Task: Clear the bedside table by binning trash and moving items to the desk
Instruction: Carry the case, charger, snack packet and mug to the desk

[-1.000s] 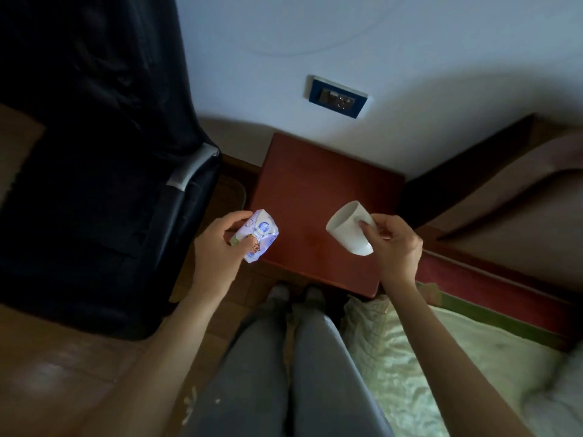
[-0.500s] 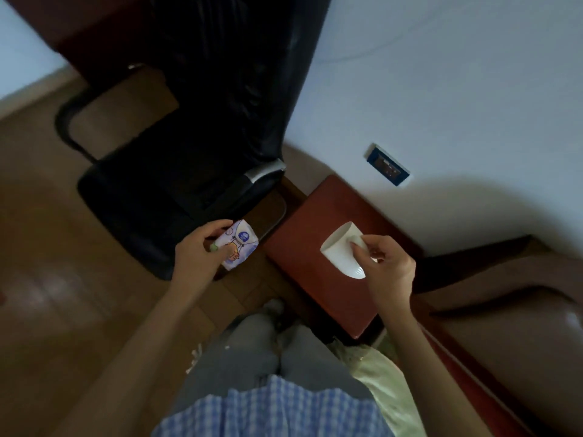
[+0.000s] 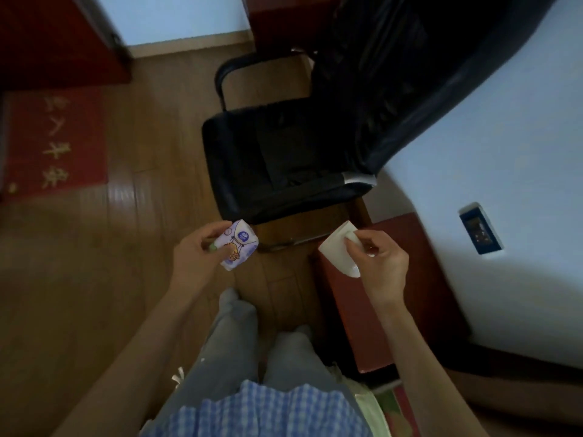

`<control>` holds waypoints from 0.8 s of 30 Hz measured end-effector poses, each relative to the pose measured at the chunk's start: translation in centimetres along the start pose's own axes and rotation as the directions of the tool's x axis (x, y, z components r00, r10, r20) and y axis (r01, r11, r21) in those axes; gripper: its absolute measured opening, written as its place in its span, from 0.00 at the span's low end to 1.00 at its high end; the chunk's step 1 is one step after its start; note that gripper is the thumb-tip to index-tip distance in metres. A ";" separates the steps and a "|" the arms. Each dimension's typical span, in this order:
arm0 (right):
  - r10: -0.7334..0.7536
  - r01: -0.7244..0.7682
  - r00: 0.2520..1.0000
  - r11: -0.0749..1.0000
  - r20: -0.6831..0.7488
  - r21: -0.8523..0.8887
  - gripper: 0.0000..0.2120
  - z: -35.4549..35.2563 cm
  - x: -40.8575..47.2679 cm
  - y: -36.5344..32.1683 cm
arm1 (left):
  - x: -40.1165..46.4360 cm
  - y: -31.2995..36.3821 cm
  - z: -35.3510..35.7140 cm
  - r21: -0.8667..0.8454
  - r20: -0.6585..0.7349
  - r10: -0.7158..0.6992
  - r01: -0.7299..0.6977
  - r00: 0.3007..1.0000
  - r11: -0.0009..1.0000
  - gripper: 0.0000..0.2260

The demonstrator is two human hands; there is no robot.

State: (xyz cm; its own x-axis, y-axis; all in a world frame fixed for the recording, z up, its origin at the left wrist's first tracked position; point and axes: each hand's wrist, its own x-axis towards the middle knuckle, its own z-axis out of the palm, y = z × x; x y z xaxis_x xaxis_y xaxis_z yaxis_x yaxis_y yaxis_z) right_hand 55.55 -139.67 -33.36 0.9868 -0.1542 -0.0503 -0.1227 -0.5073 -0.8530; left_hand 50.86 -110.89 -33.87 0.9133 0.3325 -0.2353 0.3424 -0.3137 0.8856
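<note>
- My left hand [image 3: 202, 252] is closed around a small tissue pack [image 3: 238, 245], white and purple with a printed picture, thumb on one side and fingers curled round the other.
- I hold the pack out over the wooden floor [image 3: 126, 247], just in front of the black office chair [image 3: 284, 159], clear of its seat.
- My right hand [image 3: 380, 266] grips a white cup [image 3: 337, 250], tilted on its side, with my thumb and fingers pinching it near the rim.
- The cup hangs above the near corner of the red-brown bedside table [image 3: 407, 294], not touching the top.
- The table stands against the pale wall [image 3: 504, 152], beside the chair, with a blue wall socket [image 3: 480, 228] just above it.
- A red mat [image 3: 56, 143] with gold characters lies on the floor well off to my left.
- My legs in grey trousers are below, between my arms.
</note>
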 end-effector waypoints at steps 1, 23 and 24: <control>-0.025 0.025 0.999 1.000 0.031 -0.015 0.06 0.9 0.1 -0.8 | -0.2 -0.3 -1.2 -0.011 -0.029 -0.009 0.009 1.000 1.000 0.18; -0.222 0.236 0.944 0.971 0.245 -0.027 0.09 30.2 0.1 -23.3 | 6.6 -9.1 -33.4 -0.176 -0.346 -0.108 0.049 0.932 0.983 0.15; -0.221 0.235 0.944 0.972 0.245 -0.029 0.09 31.0 0.5 -24.0 | 7.4 -9.2 -34.1 -0.179 -0.342 -0.112 0.052 0.933 0.982 0.16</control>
State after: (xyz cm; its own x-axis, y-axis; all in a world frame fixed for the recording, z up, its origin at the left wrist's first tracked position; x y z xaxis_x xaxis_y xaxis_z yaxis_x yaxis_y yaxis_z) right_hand 62.29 -101.30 -29.06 0.9846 0.1742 0.0142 0.1098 -0.5534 -0.8257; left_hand 46.93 -75.20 -30.15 0.7383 0.6495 -0.1817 0.3443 -0.1313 0.9296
